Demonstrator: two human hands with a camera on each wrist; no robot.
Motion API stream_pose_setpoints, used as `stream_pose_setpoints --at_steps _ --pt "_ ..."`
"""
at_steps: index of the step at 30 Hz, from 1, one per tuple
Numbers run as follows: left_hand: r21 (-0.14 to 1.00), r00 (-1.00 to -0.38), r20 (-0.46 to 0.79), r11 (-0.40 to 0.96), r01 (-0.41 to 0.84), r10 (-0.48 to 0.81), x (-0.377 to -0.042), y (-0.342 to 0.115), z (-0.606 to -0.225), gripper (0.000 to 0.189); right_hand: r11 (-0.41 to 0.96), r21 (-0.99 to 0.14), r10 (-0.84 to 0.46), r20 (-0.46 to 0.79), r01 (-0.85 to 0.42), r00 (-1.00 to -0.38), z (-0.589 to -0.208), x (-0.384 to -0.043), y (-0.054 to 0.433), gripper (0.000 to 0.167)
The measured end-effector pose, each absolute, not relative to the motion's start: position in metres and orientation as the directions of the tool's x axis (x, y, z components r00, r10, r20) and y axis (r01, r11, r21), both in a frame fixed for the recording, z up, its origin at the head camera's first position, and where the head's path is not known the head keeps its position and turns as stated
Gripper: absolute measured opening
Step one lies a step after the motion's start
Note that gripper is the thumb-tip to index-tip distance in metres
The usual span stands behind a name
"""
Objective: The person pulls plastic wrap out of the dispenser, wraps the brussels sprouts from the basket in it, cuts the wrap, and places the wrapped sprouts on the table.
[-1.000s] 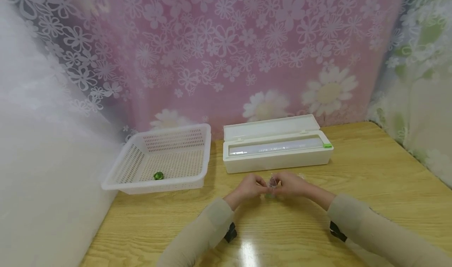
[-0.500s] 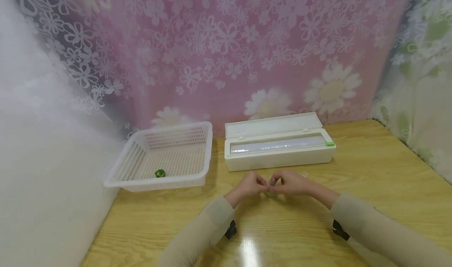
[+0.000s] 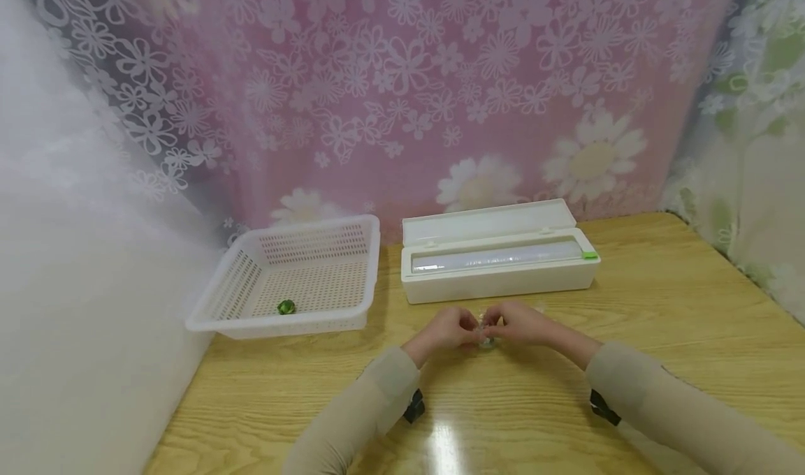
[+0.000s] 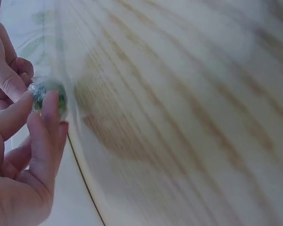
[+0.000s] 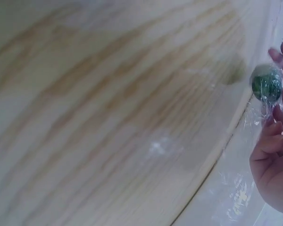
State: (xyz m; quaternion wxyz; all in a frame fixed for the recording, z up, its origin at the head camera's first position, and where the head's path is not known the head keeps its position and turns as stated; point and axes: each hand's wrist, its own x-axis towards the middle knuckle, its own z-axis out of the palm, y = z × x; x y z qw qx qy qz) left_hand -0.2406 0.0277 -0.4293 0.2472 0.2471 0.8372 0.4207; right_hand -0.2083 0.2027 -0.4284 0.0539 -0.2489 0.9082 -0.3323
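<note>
While the left hand [image 3: 451, 328] and right hand [image 3: 517, 323] pinch the film-covered green ball [image 5: 266, 85], lower right of centre in the head view, I'd guess it's mid-wrapping; next probably calls for tucking the loose film [image 5: 267, 110] snug.

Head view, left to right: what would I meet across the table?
Basket → left hand → wrapped green item between the fingertips → right hand → green tab. The box spans behind both hands, so it is left out.
</note>
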Motion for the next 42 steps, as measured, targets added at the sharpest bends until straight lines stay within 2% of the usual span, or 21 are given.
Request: stream_pose_setpoints --at_steps 6,14,24,33,42 --pt "0.817 -0.796 -0.136 0.521 0.247 0.59 -0.244 0.026 -0.426 0.022 0.687 -0.613 -0.415 0.11 -0.39 -0.903 -0.427 -0.21 0.202 0.015" --pt "0.807 -0.795 -0.114 0.522 0.275 0.596 -0.243 0.029 -0.427 0.011 0.65 -0.629 -0.464 0.117 -0.427 -0.878 -0.424 -0.21 0.204 0.005" --pt "0.772 -0.822 -0.079 0.556 0.307 0.564 -0.242 0.034 -0.427 0.012 0.681 -0.596 -0.445 0.126 -0.426 -0.887 -0.423 -0.212 0.202 0.006" --pt "0.766 -0.814 -0.03 0.536 0.354 0.581 -0.242 0.038 -0.426 0.003 0.753 -0.544 -0.397 0.073 -0.37 -0.915 -0.413 -0.211 0.194 0.009" --pt "0.81 -0.816 -0.041 0.498 0.311 0.576 -0.243 0.04 -0.425 0.01 0.752 -0.555 -0.435 -0.011 -0.357 -0.9 -0.403 -0.212 0.19 0.006"
